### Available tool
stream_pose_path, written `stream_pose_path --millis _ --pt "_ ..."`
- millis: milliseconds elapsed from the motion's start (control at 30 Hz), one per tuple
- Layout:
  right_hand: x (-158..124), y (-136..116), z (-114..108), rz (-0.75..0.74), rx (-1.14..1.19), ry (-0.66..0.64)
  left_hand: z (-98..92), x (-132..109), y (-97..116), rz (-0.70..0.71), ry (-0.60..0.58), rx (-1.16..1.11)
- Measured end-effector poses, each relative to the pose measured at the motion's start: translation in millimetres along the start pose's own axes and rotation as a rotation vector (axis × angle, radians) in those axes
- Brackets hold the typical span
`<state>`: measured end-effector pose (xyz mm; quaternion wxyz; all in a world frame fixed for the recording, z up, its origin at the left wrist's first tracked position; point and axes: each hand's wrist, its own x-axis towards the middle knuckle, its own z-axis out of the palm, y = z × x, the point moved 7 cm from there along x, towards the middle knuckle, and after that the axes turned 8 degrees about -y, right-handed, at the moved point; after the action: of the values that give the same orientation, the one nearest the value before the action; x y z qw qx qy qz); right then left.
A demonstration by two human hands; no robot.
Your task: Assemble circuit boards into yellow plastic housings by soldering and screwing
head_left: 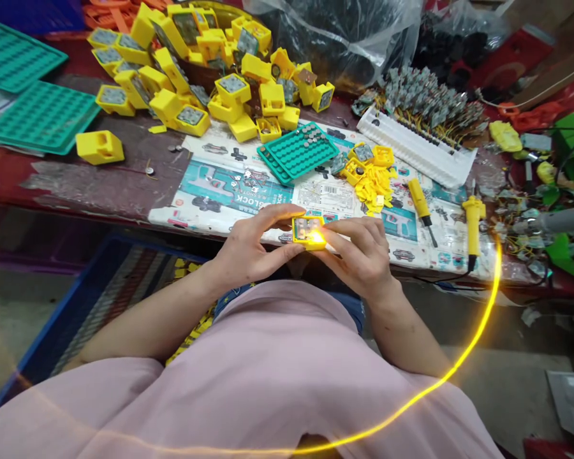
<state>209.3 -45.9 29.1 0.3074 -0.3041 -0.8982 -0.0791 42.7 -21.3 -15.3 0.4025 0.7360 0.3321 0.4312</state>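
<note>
Between my two hands, just in front of the table edge, is a small yellow plastic housing (297, 241) with electronic parts inside and a bright light glowing at its right side. My left hand (251, 245) grips its left side between thumb and fingers. My right hand (361, 252) pinches its right side, the fingertips close to the light. Beyond the hands lie a teal tray (299, 153) with button cells on it and a heap of small yellow plastic pieces (375, 188). A yellow-handled screwdriver (419, 201) rests to the right.
Many yellow housings (172, 80) are piled at the back. More teal trays (43, 118) lie at the left. A white rack (418, 146) bears wired circuit boards (430, 95). On the right stands a yellow soldering iron (472, 229) with a black cord. A blue crate (52, 331) sits below.
</note>
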Motion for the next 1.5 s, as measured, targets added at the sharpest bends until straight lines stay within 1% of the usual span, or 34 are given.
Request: stream_pose_path --millis 100,200,300,367,433,533,600,667,800,933,1033,1133,1233,1300,1333,1400,1500 --pt "-0.7 2.1 2.8 0.017 0.017 0.012 -3.0 0.2 3.9 0.017 0.019 0.095" --pt "0.3 3.4 2.8 0.023 0.038 0.023 -4.4 0.9 12.2 0.091 0.025 0.180" --pt "1.5 2.2 3.9 0.007 0.040 0.004 -5.7 0.4 19.8 0.162 0.035 0.248" --pt "2.1 0.7 5.4 -0.007 0.034 -0.012 -6.7 0.0 20.4 0.163 0.039 0.261" --pt "2.6 0.2 6.9 -0.009 0.038 -0.015 -7.9 0.0 16.7 0.122 0.039 0.238" --pt "4.1 2.4 10.0 0.012 0.060 -0.026 -10.0 -0.6 7.3 0.042 0.045 0.132" --pt "5.4 4.6 14.4 0.027 0.073 -0.065 -10.2 -2.2 1.1 0.000 0.044 0.017" --pt "6.2 6.4 19.3 0.035 0.082 -0.105 -8.0 -4.5 -5.6 -0.053 0.017 -0.114" --pt "7.0 8.1 26.7 0.022 0.119 -0.121 -2.3 -11.2 -18.7 -0.188 -0.044 -0.295" --pt "11.0 7.0 33.9 0.001 0.174 -0.148 -2.7 -17.6 -26.8 -0.276 -0.035 -0.455" --pt "18.0 7.2 41.2 0.022 0.218 -0.213 -6.0 -20.6 -30.5 -0.332 0.014 -0.578" --pt "26.7 11.0 49.4 0.099 0.374 -0.250 -9.4 -22.9 -37.5 -0.428 0.110 -0.694" --pt "32.0 21.0 58.9 0.305 0.598 -0.224 -5.0 -26.1 -47.3 -0.568 0.209 -0.934" --pt "32.4 25.3 64.6 0.434 0.686 -0.198 -0.8 -29.0 -52.8 -0.672 0.260 -1.054" --pt "32.5 25.4 66.3 0.467 0.710 -0.186 0.5 -30.2 -54.6 -0.713 0.275 -1.082" --pt "33.6 22.5 67.5 0.470 0.739 -0.158 1.5 -31.3 -56.0 -0.757 0.285 -1.108" --pt "34.1 17.0 68.9 0.435 0.740 -0.141 1.7 -31.9 -54.9 -0.763 0.291 -1.141"
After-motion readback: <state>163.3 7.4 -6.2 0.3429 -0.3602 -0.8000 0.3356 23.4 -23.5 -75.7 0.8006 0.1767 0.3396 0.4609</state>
